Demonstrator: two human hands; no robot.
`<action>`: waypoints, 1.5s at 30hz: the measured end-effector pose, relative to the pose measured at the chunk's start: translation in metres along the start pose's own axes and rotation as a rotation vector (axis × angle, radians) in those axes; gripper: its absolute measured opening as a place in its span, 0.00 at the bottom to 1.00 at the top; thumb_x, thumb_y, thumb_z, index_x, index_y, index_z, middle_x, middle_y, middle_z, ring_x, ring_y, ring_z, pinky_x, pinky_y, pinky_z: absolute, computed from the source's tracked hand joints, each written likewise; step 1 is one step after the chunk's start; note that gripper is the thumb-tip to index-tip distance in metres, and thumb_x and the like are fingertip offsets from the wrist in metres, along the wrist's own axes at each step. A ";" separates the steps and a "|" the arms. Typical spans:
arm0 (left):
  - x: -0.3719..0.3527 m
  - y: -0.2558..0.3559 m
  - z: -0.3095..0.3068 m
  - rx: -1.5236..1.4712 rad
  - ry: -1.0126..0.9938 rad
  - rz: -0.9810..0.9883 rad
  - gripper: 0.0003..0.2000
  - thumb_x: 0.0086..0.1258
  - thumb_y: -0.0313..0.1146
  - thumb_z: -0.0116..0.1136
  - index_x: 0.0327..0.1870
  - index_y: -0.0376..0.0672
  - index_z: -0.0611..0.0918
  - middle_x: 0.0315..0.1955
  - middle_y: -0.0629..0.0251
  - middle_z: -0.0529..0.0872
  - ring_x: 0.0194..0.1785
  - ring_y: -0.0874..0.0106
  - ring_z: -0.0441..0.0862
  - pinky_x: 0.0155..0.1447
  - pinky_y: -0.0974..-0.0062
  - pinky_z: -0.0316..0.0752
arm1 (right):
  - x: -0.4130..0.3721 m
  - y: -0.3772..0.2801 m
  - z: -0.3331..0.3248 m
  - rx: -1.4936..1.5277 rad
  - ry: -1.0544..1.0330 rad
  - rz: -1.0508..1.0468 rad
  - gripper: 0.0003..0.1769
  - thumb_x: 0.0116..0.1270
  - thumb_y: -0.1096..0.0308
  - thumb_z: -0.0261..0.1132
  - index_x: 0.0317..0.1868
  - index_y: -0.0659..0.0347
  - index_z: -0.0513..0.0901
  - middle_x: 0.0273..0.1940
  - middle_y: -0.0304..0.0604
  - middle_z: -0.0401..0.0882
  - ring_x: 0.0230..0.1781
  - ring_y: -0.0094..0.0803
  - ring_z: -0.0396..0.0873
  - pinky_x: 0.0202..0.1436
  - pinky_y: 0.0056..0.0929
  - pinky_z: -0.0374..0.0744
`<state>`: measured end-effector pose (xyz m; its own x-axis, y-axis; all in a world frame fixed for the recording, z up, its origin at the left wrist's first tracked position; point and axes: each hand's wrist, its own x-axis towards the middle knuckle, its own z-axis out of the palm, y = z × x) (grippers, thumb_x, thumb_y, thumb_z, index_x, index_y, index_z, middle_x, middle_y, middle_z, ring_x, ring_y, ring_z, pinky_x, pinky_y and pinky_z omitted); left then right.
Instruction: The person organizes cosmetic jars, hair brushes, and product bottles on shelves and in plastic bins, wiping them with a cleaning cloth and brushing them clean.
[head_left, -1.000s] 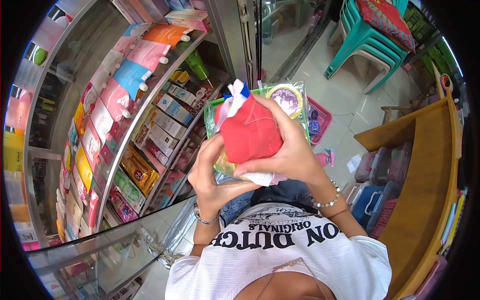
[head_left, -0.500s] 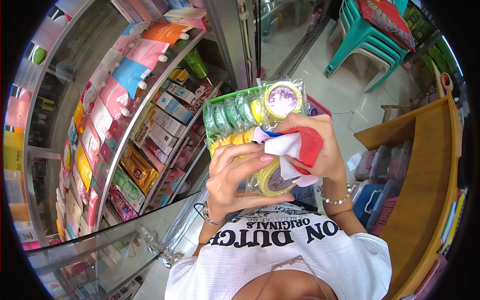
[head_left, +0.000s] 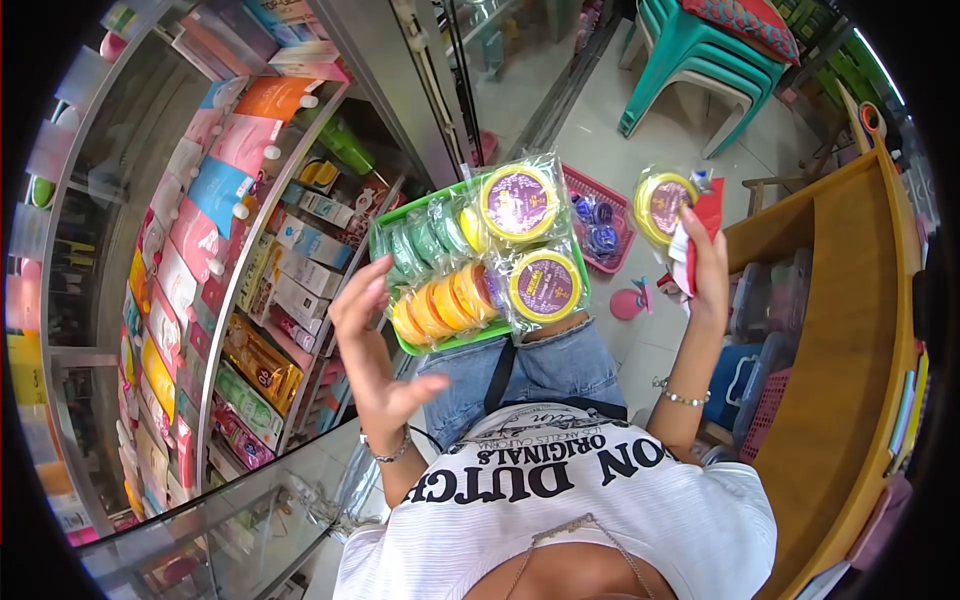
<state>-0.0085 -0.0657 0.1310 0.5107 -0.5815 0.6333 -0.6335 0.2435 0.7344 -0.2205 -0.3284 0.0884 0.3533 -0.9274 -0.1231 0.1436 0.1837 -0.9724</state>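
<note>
My right hand (head_left: 708,262), out to the right, grips a round yellow tub (head_left: 663,205) in clear plastic wrap together with a red and white cloth (head_left: 708,205). The tub's purple label faces up. On the left, my left hand (head_left: 368,345) is open with fingers apart and nothing in it, beside a green basket (head_left: 418,350). Wrapped round tubs fill this basket over my lap: a row of green tubs (head_left: 440,238), a row of orange tubs (head_left: 447,303), and yellow tubs (head_left: 545,285) with purple labels.
Beyond the basket, a pink basket (head_left: 622,255) holds small blue items (head_left: 598,228). Glass-fronted shelves (head_left: 215,330) of packaged goods stand on the left. A wooden desk (head_left: 850,400) is on the right, stacked green chairs (head_left: 715,65) ahead. A pink object (head_left: 630,300) lies on the floor.
My hands have parted. The right one moved right with the tub and cloth; the left one let go of the tub, moved left and opened, uncovering the basket.
</note>
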 end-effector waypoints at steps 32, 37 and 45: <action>0.005 0.008 0.054 0.540 -0.485 -0.205 0.32 0.45 0.39 0.70 0.53 0.40 0.71 0.49 0.57 0.70 0.52 0.61 0.66 0.57 0.65 0.60 | -0.028 0.403 -0.166 0.177 0.236 1.019 0.20 0.53 0.45 0.65 0.32 0.52 0.79 0.20 0.37 0.75 0.15 0.31 0.70 0.17 0.30 0.69; 0.000 -0.001 0.070 0.538 -0.445 -0.265 0.38 0.38 0.42 0.73 0.56 0.42 0.70 0.49 0.57 0.70 0.55 0.60 0.64 0.57 0.63 0.58 | -0.032 0.328 -0.135 0.226 0.214 0.788 0.22 0.58 0.45 0.60 0.38 0.55 0.78 0.21 0.37 0.74 0.14 0.29 0.68 0.18 0.28 0.67; -0.009 -0.011 0.071 0.430 -0.366 -0.259 0.37 0.41 0.34 0.72 0.58 0.45 0.69 0.51 0.57 0.68 0.54 0.59 0.62 0.58 0.64 0.61 | -0.021 0.200 -0.100 0.693 -0.200 0.520 0.27 0.62 0.45 0.52 0.48 0.61 0.73 0.31 0.43 0.74 0.19 0.30 0.68 0.22 0.27 0.68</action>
<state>-0.0475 -0.1179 0.0997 0.4950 -0.8267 0.2674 -0.7321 -0.2311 0.6408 -0.2910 -0.3051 -0.1232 0.6750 -0.6095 -0.4159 0.4245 0.7818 -0.4567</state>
